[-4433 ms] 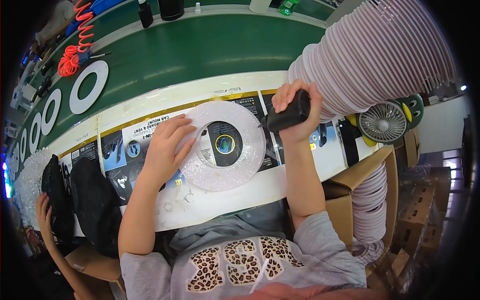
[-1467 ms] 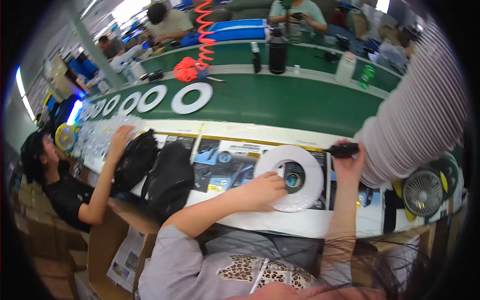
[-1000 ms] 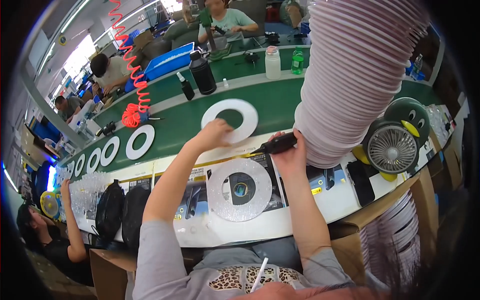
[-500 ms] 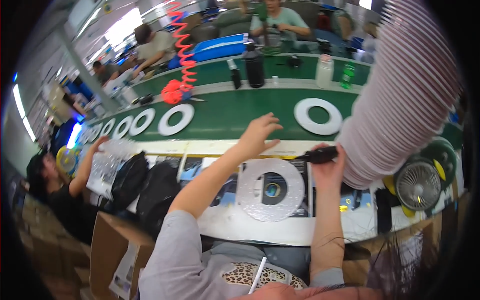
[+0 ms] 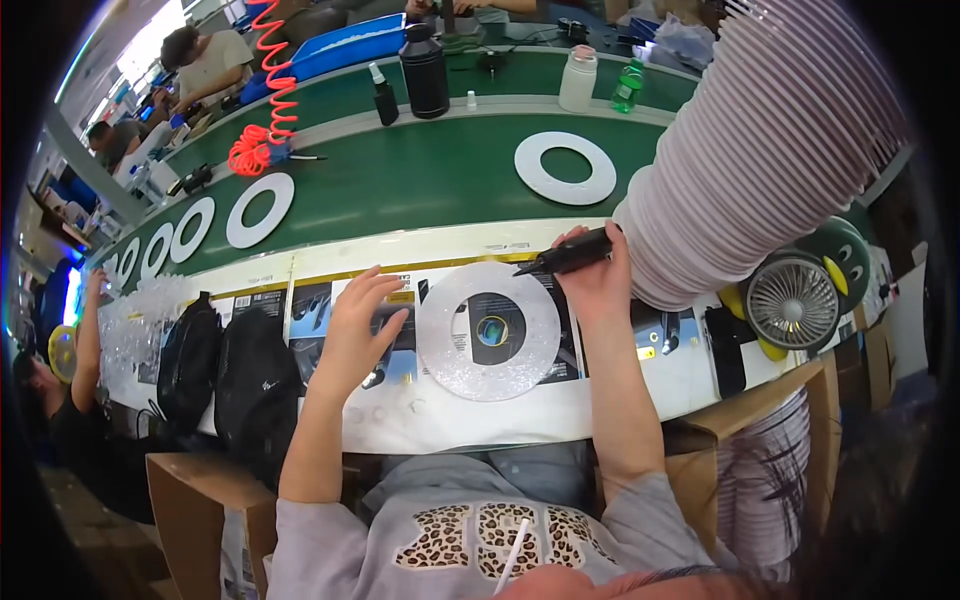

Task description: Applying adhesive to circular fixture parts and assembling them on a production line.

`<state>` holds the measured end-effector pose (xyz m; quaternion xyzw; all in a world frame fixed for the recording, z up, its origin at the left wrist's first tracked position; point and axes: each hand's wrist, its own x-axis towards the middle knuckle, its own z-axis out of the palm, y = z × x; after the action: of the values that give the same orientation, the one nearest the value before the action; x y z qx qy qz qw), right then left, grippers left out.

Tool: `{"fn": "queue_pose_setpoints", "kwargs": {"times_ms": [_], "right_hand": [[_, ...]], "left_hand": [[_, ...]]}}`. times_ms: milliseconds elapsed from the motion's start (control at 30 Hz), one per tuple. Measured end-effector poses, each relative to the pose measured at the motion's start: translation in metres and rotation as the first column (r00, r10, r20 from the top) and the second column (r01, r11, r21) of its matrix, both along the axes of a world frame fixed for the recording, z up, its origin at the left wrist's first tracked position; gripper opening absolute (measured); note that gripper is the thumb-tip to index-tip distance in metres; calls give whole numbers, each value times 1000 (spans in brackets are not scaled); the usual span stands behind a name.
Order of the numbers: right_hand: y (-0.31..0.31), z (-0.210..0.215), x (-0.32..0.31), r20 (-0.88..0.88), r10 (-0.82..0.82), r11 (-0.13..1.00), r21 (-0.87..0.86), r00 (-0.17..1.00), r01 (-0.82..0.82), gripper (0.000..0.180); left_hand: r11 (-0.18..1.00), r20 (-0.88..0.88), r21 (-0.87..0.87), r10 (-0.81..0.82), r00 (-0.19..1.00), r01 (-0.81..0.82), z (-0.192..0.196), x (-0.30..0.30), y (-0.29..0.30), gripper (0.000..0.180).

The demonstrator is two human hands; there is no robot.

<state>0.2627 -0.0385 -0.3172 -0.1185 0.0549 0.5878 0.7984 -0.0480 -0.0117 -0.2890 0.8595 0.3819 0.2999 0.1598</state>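
Green belt (image 5: 400, 190): runs left to right on the far side, with flat white rings lying on it.
White worktop (image 5: 400, 428): near side, dark printed sheets across its middle.
Ring stack (image 5: 745, 160): tall, leaning, on the right.
Black pouch (image 5: 260, 380): on the left.
Near ring (image 5: 490, 383): white, flat on the sheets, between both hands.
Desk fan (image 5: 795, 300): right of the stack's foot.
Left hand (image 5: 355, 335): grip apart, thumb and fingers spread, just left of the near ring.
Right hand (image 5: 600, 275): grip clamped on the black tool.
Black tool (image 5: 578, 252): nozzle pointing left, by the near ring's far-right edge; contact cannot be told.
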Motion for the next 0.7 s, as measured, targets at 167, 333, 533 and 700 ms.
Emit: {"fn": "queue_pose_setpoints", "kwargs": {"times_ms": [167,333,533,700], "right_hand": [[-7,10,-3,186,-59,994,-81,981,75,21],[-6,11,-4,256,-91,983,-129,963,127,24],[-6,14,-12,372,-101,971,-165,923,173,42],[-6,17,-19,458,-90,969,-165,884,184,47]], "left_hand": [[999,-191,43,18,981,-10,-12,41,16,43],[989,-308,144,73,948,-29,-47,58,13,53],[995,-161,100,16,987,0,-46,58,15,52],[989,-165,118,-63,984,83,-44,52,14,52]]}}
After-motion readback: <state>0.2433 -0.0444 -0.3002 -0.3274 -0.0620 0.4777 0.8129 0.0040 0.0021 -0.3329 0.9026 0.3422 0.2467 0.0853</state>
